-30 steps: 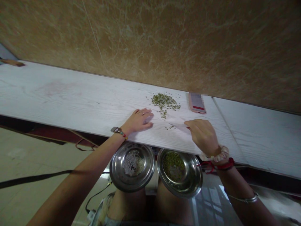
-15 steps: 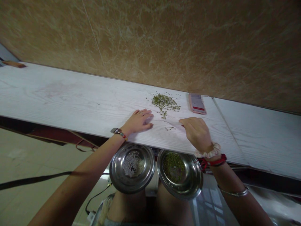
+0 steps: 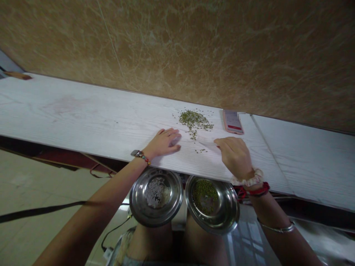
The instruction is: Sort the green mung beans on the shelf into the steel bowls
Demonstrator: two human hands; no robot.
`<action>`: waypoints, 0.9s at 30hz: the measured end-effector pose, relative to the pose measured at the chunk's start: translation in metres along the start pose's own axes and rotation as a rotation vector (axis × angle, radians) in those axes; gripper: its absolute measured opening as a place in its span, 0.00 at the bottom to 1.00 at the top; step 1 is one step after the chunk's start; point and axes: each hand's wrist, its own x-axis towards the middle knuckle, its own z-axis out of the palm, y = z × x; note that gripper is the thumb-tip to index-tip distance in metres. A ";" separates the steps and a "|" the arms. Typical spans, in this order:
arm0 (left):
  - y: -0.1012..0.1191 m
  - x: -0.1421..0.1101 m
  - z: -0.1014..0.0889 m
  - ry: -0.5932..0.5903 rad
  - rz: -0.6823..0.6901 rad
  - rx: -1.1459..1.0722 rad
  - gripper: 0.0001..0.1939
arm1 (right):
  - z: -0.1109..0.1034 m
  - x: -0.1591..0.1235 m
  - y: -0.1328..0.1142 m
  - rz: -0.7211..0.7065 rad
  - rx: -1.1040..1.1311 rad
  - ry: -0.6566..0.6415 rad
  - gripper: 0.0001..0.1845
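Observation:
My left hand [image 3: 165, 142] lies flat on the white wooden board with fingers spread, left of a pile of green mung beans [image 3: 194, 120]. My right hand [image 3: 235, 154] is closed in a pinch on a thin, pale, card-like piece [image 3: 208, 142], which is hard to see against the board. Its far end points at the beans near the pile's lower tip. A few loose beans [image 3: 201, 150] lie just below it. Two steel bowls rest over my knees: the left bowl [image 3: 135, 210] holds white grains, the right bowl [image 3: 232, 216] holds green beans.
A phone in a pink case [image 3: 233, 122] lies right of the pile, near the brown marbled wall [image 3: 166, 48]. A brown wooden object [image 3: 18, 75] lies at the far left end of the board [image 3: 91, 114]. A dark strap [image 3: 41, 212] crosses at the lower left.
My right hand has shifted slightly to the right with the pale piece, more of which now shows. My left hand, the bean pile and the bowls have not visibly moved.

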 end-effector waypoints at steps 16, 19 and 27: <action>0.000 0.000 -0.001 -0.017 -0.002 0.002 0.24 | 0.001 -0.010 0.000 0.028 -0.059 0.027 0.12; 0.000 0.000 -0.001 -0.007 0.004 0.002 0.24 | -0.001 -0.008 -0.003 0.000 -0.032 0.021 0.11; -0.001 0.000 0.000 -0.012 0.009 0.007 0.24 | 0.006 0.003 -0.009 -0.032 0.059 0.000 0.13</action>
